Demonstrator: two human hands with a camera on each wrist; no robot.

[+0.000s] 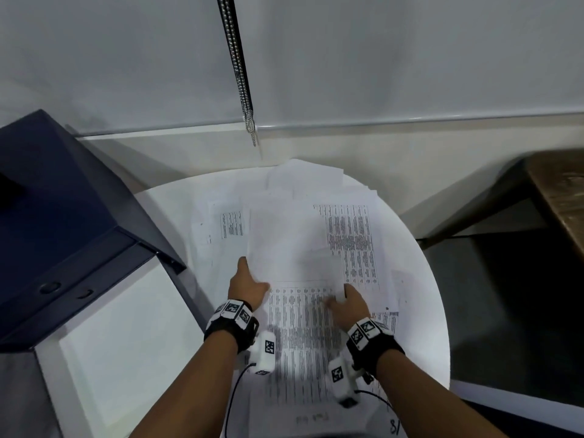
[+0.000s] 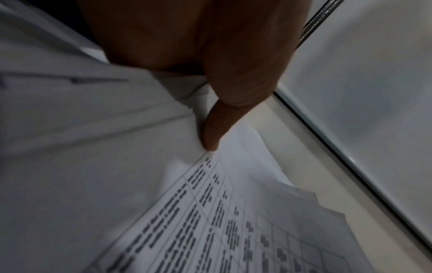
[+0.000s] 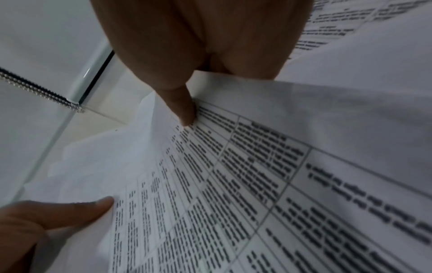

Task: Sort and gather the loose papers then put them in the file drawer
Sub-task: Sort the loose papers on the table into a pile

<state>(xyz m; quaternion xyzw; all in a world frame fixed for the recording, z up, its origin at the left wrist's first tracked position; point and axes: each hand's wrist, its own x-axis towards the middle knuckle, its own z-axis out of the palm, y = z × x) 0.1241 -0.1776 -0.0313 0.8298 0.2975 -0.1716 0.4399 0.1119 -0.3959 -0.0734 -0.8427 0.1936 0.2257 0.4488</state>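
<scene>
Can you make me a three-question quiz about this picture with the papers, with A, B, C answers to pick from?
1. Where do the loose papers lie?
A. on the round white table
B. on the floor
C. inside the cabinet

2. What colour is the cabinet on the person's left?
A. red
B. dark blue
C. yellow

3. What are the left hand and right hand doing?
A. hanging free at the sides
B. both holding the near edge of a lifted sheet
C. writing with a pen

Answers:
1 A, the sheets are spread over the round white top.
2 B, its top and front look dark blue.
3 B, each hand grips a near corner of the blank-looking sheet, thumbs on the paper in the wrist views.
</scene>
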